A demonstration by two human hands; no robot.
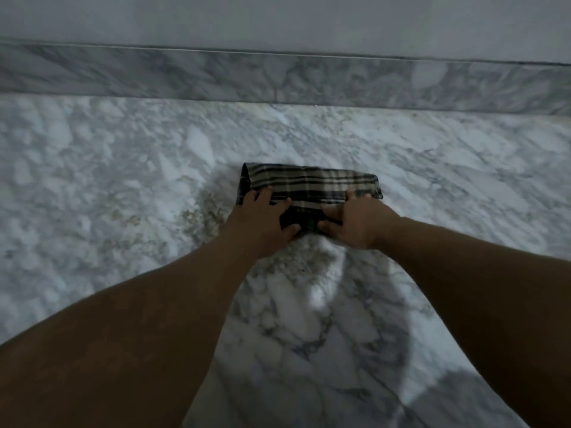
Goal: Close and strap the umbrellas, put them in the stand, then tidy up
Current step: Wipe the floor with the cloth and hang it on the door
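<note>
A folded plaid cloth, dark with beige stripes, lies flat on the marble floor near the wall. My left hand rests on its left near corner, fingers spread and pressing down. My right hand presses on the cloth's near right part, fingers curled over the fold's edge. A dark lower flap of the cloth shows between my two hands. No umbrella or stand is in view.
A grey marble skirting runs along the foot of a pale wall just beyond the cloth. A brownish stained patch marks the floor left of my left hand. Open floor lies on both sides.
</note>
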